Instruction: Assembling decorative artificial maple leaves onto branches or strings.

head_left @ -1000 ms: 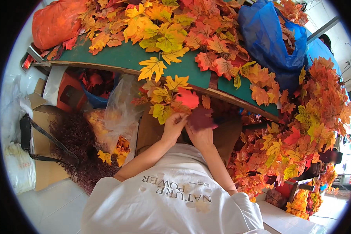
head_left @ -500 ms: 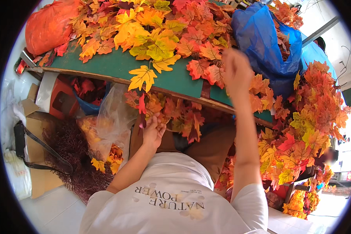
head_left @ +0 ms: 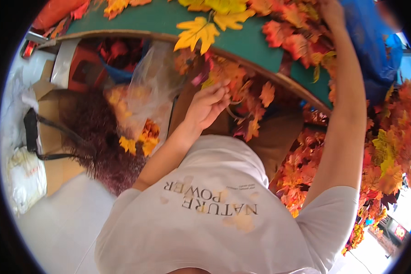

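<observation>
My left hand (head_left: 208, 105) is closed, its fingers pinching the rim of a wreath of artificial maple leaves (head_left: 253, 112). The wreath's thin pale ring shows beside my fingers, with orange and dark red leaves around it, over my lap and below the table edge. My right arm is stretched to the far right, and my right hand (head_left: 332, 14) reaches among orange-red artificial leaves (head_left: 297, 45) beside a blue plastic bag (head_left: 367, 45). Its fingers are blurred and partly hidden at the picture's upper edge. A yellow leaf (head_left: 197, 34) overhangs the front of the table.
The green table (head_left: 146, 20) has a wooden front edge. Heaped leaves (head_left: 388, 141) rise along my right side. To the left are a clear plastic bag (head_left: 153, 68), a dark purple twiggy bundle (head_left: 89, 123), a cardboard box (head_left: 55, 176) and a black strap (head_left: 32, 128).
The view has shifted, so the table appears higher. My right hand has reached farther away and right, into the leaves by the blue bag. My left hand still holds the wreath.
</observation>
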A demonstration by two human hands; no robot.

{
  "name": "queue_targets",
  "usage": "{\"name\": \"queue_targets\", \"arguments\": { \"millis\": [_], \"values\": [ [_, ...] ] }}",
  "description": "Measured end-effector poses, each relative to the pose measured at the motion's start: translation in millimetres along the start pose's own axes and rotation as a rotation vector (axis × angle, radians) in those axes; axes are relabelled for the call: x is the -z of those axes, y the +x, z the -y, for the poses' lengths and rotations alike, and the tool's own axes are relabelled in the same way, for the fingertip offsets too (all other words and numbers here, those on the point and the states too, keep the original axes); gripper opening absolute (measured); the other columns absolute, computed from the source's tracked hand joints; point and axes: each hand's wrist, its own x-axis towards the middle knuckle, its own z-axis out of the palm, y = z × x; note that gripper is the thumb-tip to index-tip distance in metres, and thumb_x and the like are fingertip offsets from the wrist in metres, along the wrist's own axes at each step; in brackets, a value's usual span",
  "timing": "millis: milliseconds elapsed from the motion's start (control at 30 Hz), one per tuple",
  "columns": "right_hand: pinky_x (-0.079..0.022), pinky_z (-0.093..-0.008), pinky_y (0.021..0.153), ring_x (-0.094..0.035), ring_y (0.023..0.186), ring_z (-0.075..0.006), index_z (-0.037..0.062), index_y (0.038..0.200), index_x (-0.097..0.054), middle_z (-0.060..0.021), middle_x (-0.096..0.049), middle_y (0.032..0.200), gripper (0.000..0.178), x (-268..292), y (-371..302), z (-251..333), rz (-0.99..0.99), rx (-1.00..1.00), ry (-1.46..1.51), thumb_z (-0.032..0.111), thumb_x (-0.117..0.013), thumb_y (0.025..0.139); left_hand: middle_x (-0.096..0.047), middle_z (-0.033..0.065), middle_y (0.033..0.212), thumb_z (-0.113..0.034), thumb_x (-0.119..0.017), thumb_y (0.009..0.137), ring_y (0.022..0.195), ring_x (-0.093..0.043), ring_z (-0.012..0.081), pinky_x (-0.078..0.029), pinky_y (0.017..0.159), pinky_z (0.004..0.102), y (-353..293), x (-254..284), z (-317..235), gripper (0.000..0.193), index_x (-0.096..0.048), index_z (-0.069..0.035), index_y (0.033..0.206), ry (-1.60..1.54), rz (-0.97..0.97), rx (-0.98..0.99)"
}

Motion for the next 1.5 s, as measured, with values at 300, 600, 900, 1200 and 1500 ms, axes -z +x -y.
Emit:
{"name": "queue_targets", "arguments": {
  "millis": [300,600,900,1200,1500],
  "values": [
    [-0.054,-0.0332,0.069,-0.065,0.072,-0.0259,-0.0031,0.087,-0.062,-0.0152,-0.065,0.082,0.015,66,-31,31,-0.598,-0.407,1.032,0.011,-0.057,0.087,-0.058,0.006,0.094,-0.003,-0.054,0.089,0.087,-0.059,0.0129,-0.051,0.082,0.0248,-8,-19,3,0.023,-0.053,0.001,0.112,-0.009,0.034,-0.125],
    [-0.047,-0.034,0.075,-0.058,0.085,-0.0222,0.0001,0.101,-0.042,-0.0135,-0.056,0.1,0.017,74,-255,258,-0.14,-0.191,0.93,0.016,-0.044,0.095,-0.058,0.0055,0.092,-0.005,-0.053,0.091,0.087,-0.059,0.0129,-0.052,0.079,0.0238,-19,-34,4,0.017,-0.053,-0.002,0.107,0.033,0.046,-0.133],
    [-0.04,-0.0233,0.05,-0.047,0.055,-0.0085,0.0028,0.096,-0.036,-0.0025,-0.047,0.068,0.009,136,-258,292,0.006,-0.453,1.423,0.012,-0.038,0.098,-0.058,0.0052,0.081,-0.018,-0.044,0.097,0.066,-0.064,0.0166,-0.054,0.061,0.0254,-45,-86,14,0.012,-0.047,-0.007,0.094,0.529,-0.006,-0.392],
    [-0.045,-0.0346,0.054,-0.054,0.057,-0.0281,0.0033,0.094,-0.043,-0.012,-0.055,0.073,0.009,165,-246,312,-0.164,-0.34,0.714,0.009,-0.049,0.091,-0.059,0.0053,0.077,-0.019,-0.047,0.095,0.064,-0.063,0.0152,-0.055,0.059,0.0255,-73,-134,6,0.013,-0.051,-0.007,0.096,0.429,0.158,-0.514],
    [-0.036,-0.019,0.052,-0.042,0.061,-0.0025,0.0054,0.087,-0.049,0.0027,-0.044,0.07,0.012,184,-240,315,-0.162,-0.545,1.561,0.014,-0.048,0.095,-0.054,0.0008,0.069,-0.019,-0.048,0.095,0.047,-0.045,0.0065,-0.032,0.041,0.0188,-71,-127,14,0.012,-0.053,-0.009,0.092,0.538,0.06,-0.541]
  ]
}}
